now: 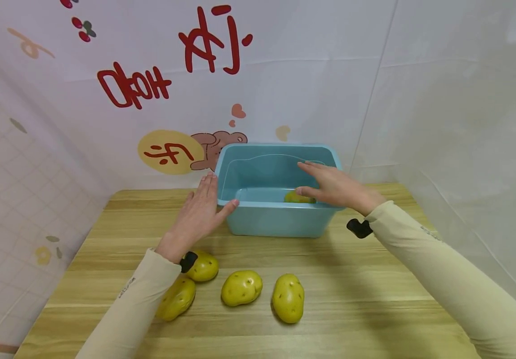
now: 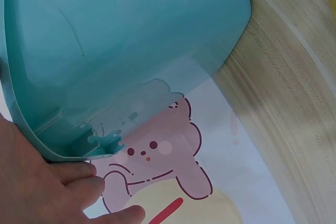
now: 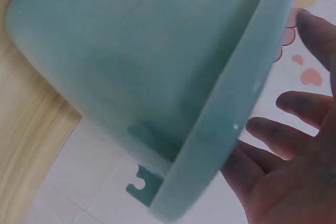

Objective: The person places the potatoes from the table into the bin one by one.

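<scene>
A light blue plastic bin (image 1: 280,219) stands at the back of the table, with one yellow potato (image 1: 295,197) on its floor. My left hand (image 1: 199,212) lies along the bin's left rim, its fingers straight and the thumb spread over the front corner. In the left wrist view, the fingers (image 2: 79,179) show right at the rim. Over the right end of the bin is my right hand (image 1: 335,185), with fingers extended and thumb apart. The right wrist view shows these fingers (image 3: 278,137) spread just beyond the rim, holding nothing.
In front of the bin, several yellow potatoes lie on the wooden table (image 1: 357,309): one at the right (image 1: 288,298), one in the middle (image 1: 242,287), and others beside my left sleeve (image 1: 128,304). A white printed sheet (image 1: 312,80) hangs behind the bin.
</scene>
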A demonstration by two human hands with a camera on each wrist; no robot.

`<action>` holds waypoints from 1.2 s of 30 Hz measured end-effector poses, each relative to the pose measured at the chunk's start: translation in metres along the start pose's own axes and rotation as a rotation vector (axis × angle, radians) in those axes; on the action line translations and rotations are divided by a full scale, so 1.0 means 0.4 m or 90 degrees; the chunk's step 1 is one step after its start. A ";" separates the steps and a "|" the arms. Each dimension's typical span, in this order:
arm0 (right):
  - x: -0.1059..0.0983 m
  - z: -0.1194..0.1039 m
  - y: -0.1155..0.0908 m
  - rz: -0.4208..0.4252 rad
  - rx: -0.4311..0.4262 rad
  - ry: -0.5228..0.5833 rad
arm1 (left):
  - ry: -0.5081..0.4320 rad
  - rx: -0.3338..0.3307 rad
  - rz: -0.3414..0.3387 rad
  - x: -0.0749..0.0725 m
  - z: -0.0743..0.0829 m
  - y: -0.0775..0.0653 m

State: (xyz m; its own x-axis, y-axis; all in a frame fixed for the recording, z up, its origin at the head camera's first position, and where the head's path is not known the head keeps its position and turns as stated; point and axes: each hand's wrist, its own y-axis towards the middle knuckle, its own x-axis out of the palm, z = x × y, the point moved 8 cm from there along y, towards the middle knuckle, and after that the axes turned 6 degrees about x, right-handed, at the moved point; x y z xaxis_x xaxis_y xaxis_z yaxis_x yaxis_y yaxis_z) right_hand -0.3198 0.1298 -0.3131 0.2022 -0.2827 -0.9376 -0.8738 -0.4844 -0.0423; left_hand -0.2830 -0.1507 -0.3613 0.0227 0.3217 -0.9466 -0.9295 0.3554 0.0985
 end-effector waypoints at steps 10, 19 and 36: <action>-0.024 -0.030 -0.111 0.078 -0.038 0.039 | -0.010 0.004 0.009 0.001 0.000 0.006; -0.010 -0.090 -0.218 0.154 -0.118 0.022 | -0.013 -0.001 -0.002 0.006 -0.003 0.008; 0.139 -0.147 -0.329 0.161 -0.233 -0.039 | -0.013 -0.001 -0.001 0.007 -0.003 0.008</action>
State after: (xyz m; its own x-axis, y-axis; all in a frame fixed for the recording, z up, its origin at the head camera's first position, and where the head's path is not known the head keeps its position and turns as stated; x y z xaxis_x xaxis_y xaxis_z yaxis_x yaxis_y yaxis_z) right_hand -0.1676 0.1292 -0.3395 -0.0336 -0.3862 -0.9218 -0.6762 -0.6704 0.3055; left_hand -0.2862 -0.1496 -0.3640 0.0321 0.3386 -0.9404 -0.9301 0.3546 0.0960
